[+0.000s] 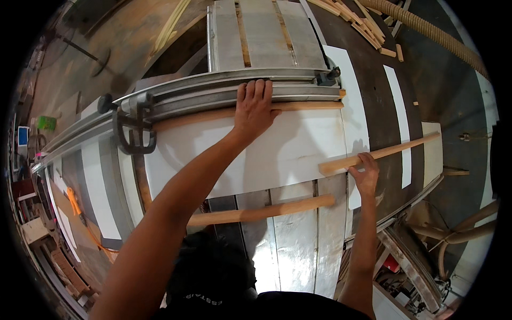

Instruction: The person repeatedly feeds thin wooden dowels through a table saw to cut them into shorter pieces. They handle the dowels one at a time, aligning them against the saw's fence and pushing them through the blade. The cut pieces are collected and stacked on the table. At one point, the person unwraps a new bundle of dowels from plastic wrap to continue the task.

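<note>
Three long wooden strips are on or above the table (296,240). The first strip (312,105) lies along one metal fence (197,90), which crosses the table toward its far edge. The left hand (255,114) is laid there: four fingers bend over the fence, and the thumb is by this strip. How strongly they press, I cannot tell.

The second strip (397,151) is in the right hand (367,175), grasped between thumb and fingers close to its left end. It points toward the right edge of the table, passing above one narrow white strip (397,122).

The third strip (261,212) lies nearer to the front edge, touched by neither hand. Between it and the fence is one large white panel (304,141).

One clamp (124,128) sits on the left part of the fence. At the far right corner is one pile of small wood pieces (368,29), too crowded for exact counting.
</note>
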A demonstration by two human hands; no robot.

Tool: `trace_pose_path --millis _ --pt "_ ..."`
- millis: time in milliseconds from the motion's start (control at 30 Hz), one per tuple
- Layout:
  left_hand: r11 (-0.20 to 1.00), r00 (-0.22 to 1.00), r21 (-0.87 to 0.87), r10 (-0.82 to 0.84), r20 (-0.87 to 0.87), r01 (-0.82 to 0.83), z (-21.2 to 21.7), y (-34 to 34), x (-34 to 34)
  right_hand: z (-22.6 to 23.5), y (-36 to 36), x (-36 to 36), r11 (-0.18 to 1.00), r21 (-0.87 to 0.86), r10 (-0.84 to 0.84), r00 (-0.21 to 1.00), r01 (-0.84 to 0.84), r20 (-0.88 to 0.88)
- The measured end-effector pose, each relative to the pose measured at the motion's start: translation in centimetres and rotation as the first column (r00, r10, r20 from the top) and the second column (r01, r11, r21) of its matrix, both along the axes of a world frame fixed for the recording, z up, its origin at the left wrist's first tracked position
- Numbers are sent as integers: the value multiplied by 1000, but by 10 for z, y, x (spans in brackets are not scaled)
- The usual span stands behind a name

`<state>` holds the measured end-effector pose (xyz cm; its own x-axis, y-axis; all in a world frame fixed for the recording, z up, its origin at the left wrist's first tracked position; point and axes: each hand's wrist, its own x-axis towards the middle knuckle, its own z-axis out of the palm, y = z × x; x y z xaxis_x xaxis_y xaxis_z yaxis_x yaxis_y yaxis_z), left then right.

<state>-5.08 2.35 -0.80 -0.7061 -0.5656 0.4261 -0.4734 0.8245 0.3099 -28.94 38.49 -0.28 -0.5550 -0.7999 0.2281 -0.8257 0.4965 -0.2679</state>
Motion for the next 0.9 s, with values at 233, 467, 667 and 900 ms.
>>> trace_pose_path --millis 233,467,667,900 --pt "973 974 -96 -200 106 210 -5 1 44 13 -5 34 993 121 12 1000 -14 16" --pt "956 948 97 -288 134 276 -9 11 100 50 -14 88 997 38 69 997 -70 28" --pt "952 925 191 -282 254 237 5 32 105 101 -37 137 996 -38 79 996 -77 47" --pt "897 891 259 -411 193 358 8 112 162 131 -112 187 993 -116 18 993 -5 113"
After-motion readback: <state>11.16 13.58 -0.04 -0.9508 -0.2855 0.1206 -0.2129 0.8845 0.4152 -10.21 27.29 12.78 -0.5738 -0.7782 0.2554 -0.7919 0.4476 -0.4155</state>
